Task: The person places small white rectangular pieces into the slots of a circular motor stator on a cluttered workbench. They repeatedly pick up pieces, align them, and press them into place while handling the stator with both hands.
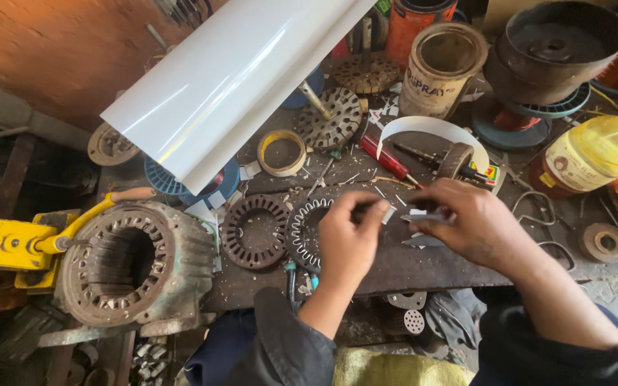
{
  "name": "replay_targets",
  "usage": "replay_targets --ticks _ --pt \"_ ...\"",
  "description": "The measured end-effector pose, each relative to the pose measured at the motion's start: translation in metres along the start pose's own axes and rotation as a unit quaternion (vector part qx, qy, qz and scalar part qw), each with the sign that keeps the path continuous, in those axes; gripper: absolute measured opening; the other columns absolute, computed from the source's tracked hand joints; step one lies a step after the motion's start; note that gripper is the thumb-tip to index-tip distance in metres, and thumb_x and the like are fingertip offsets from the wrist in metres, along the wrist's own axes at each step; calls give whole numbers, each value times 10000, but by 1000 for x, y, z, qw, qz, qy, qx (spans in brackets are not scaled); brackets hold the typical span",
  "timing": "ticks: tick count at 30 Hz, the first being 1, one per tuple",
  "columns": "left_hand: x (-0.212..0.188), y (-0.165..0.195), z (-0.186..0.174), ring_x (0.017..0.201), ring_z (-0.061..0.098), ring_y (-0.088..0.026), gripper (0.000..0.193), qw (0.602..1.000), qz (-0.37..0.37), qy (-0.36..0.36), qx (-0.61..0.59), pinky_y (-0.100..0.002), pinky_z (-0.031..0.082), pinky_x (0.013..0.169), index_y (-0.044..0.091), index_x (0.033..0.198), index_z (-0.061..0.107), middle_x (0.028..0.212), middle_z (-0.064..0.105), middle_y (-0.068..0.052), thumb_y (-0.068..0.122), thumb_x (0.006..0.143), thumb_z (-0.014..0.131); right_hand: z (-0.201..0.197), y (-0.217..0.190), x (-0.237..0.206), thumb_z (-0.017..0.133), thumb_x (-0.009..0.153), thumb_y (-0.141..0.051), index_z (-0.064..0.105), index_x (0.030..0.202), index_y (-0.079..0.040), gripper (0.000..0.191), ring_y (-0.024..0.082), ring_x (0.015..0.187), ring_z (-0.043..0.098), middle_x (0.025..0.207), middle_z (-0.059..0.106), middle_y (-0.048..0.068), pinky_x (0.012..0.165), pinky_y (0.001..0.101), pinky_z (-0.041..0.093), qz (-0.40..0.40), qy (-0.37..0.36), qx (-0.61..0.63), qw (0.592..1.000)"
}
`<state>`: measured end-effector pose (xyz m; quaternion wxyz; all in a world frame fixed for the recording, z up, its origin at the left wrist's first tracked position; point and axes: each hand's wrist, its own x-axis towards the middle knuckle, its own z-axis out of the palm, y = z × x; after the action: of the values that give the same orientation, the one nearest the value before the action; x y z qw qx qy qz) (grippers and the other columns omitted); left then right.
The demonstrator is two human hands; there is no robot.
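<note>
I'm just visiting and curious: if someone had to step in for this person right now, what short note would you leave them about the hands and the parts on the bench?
Left hand: fingers pinched on a small pale paper strip, over the slotted stator ring.
Right hand: holds the other end of the strip between its fingers.
Parts: a second, rusty slotted ring lies just left of the first; a large motor housing sits at the bench's left edge; a white sheet roll lies behind.
Done: the near ring shows pale liners in its left slots.
Left: I cannot tell how many slots are bare; the hand hides part of it.

White sheet (230, 86), yellow tool (1, 243), red screwdriver (388, 159).
</note>
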<state>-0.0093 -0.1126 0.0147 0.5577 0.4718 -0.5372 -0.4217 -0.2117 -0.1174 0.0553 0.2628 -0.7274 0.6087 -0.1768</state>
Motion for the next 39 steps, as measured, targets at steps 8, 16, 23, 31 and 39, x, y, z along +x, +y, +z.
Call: replay_targets --ticks 8,16,23,31,39 --pt "-30 2 -2 882 683 -333 149 916 215 -117 318 -419 555 738 25 1033 699 1004 654 -137 60 888 702 15 24 -10 802 685 -261 679 1152 -132 500 278 1179 594 1197 641 76 1014 415 490 -112 -20 -212 971" --pt "-52 -24 -8 995 631 -305 222 807 305 -217 458 -381 554 842 -16 980 685 1067 629 -148 50 772 641 20 25 -10 762 688 -198 680 1162 -107 489 279 1081 628 1111 659 76 923 426 501 -197 38 -259 945" --pt "-71 -24 -14 1014 583 -271 464 793 286 -203 499 -379 482 858 -69 1300 629 1251 631 -145 262 975 637 12 23 -27 760 690 -176 685 998 -67 335 288 950 658 1018 666 93 835 401 545 -221 97 -183 953" --pt "-80 -28 -17 1110 552 -292 717 778 291 -214 514 -392 470 934 -32 1395 586 1344 573 -137 453 873 670 41 20 -44 727 707 -81 717 890 -105 185 267 883 682 876 663 55 800 415 547 -170 126 -154 965" --pt "-83 -32 -11 1112 544 -274 673 767 289 -212 531 -386 468 938 -33 1382 598 1370 568 -131 389 869 705 56 19 -32 740 748 -132 684 842 -76 123 277 895 684 874 653 73 774 420 553 -157 130 -184 962"
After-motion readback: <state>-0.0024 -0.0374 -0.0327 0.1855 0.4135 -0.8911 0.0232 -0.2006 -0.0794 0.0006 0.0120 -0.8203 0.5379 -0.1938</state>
